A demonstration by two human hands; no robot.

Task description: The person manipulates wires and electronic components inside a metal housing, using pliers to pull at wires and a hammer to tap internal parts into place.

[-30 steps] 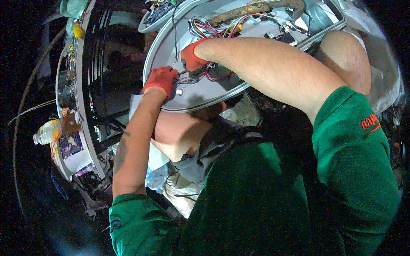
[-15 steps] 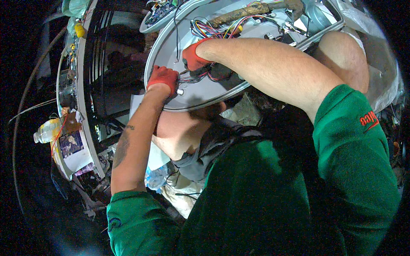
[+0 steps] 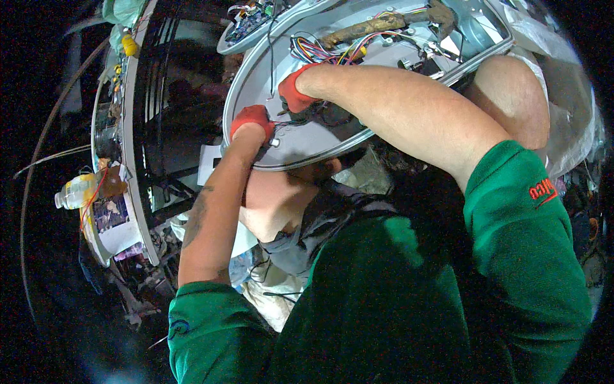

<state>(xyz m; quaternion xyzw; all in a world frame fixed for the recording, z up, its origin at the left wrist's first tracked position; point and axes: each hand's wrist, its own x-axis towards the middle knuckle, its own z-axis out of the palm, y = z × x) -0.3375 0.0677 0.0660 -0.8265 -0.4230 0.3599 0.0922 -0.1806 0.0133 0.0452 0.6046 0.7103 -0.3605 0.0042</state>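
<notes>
A grey oval housing (image 3: 313,141) lies across my bare thighs. My left hand (image 3: 253,123), in a red glove, is closed on thin dark wires (image 3: 283,123) near the housing's left end, beside a small white fitting (image 3: 275,143). Up and to the right, my right hand (image 3: 296,91), also gloved, is curled low inside the housing, fingertips hidden, with dark wiring and something dark under it that I cannot make out. A bundle of coloured wires (image 3: 310,50) and a dirty brown tube-like piece (image 3: 361,29) lie farther back in the housing.
Another grey casing with circuit boards (image 3: 249,29) sits at the top. On the left stand a black panel (image 3: 166,102) and a narrow ledge of small parts with a clear bottle (image 3: 73,197) and yellow objects (image 3: 129,46). Plastic sheeting (image 3: 563,109) is at the right, beyond my knee.
Both hands and the housing appear slightly lower and to the right as the view has shifted. My left hand's fingers look more tightly curled over the wires.
</notes>
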